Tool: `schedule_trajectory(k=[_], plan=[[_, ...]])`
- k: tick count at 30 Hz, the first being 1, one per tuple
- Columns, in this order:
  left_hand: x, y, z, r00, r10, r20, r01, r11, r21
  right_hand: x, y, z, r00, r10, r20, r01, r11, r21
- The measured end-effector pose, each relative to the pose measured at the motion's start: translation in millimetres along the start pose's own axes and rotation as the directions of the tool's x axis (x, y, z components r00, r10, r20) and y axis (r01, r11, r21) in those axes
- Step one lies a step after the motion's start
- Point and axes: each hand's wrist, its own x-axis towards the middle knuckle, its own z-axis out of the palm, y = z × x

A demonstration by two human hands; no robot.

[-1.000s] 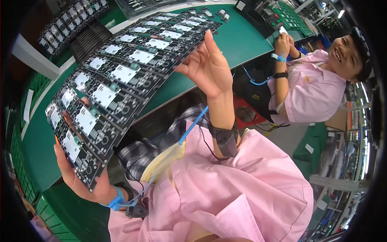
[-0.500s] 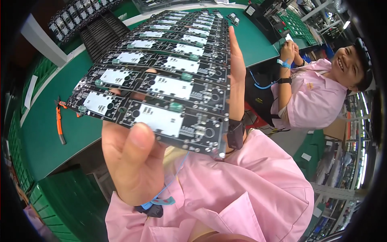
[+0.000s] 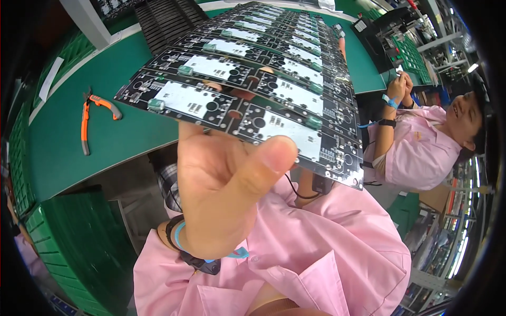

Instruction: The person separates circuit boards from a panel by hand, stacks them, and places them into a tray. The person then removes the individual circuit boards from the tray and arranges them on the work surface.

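On your left, a pair of orange-handled pliers (image 3: 87, 122) lies on the green workbench (image 3: 68, 142) — apart from everything else there. A white paper slip (image 3: 51, 79) sits near the bench's far left edge. Black trays (image 3: 163, 21) are stacked at the back, and green crates (image 3: 74, 247) stand below the bench. To your right a co-worker in a pink smock (image 3: 421, 152) sits — hands raised together, a blue wrist strap (image 3: 389, 101) on one.

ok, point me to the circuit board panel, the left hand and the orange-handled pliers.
circuit board panel (image 3: 274, 89), head view, on a white patch near the panel's middle.
left hand (image 3: 221, 195), head view, on the palm below the thumb.
orange-handled pliers (image 3: 84, 124), head view, on the long orange handle.
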Motion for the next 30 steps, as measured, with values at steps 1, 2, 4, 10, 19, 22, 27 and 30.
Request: schedule_trajectory(k=[1,2,4,10,19,22,27,30], plan=[[0.0,1.1,1.8,0.998,-0.028,-0.060,0.022,0.995,-0.101,1.1,1.6,-0.4,1.000,0.010,0.002,-0.010,1.000,0.004],[1.0,1.4,2.7,0.992,-0.065,-0.107,0.043,0.978,-0.205,1.8,0.9,-1.7,0.999,0.018,0.031,-0.019,0.999,0.047],[1.5,1.1,-0.8,0.996,-0.062,-0.068,0.054,0.992,-0.119,2.9,-0.8,-4.7,0.995,0.029,0.091,-0.041,0.990,0.133],[4.8,-3.7,-11.3,0.994,-0.093,0.050,0.090,0.994,0.054,1.7,-2.1,-8.9,0.999,0.003,-0.052,-0.002,0.999,0.035],[8.3,-15.8,-14.5,0.996,0.090,0.003,-0.090,0.996,0.014,3.5,-5.5,-15.6,0.958,-0.091,-0.273,0.066,0.993,-0.100],[8.7,-13.2,-30.5,0.959,0.236,0.158,-0.283,0.846,0.453,1.7,-5.7,-2.0,0.976,-0.014,-0.216,0.010,1.000,-0.022],[34.9,-1.4,-56.4,0.766,0.295,0.571,-0.629,0.161,0.760,5.6,17.8,-13.5,0.990,-0.059,0.129,0.041,0.990,0.132],[38.6,1.5,-62.3,0.691,0.280,0.667,-0.627,-0.228,0.745,-4.3,16.6,-24.6,0.993,-0.066,0.101,0.047,0.983,0.180]])
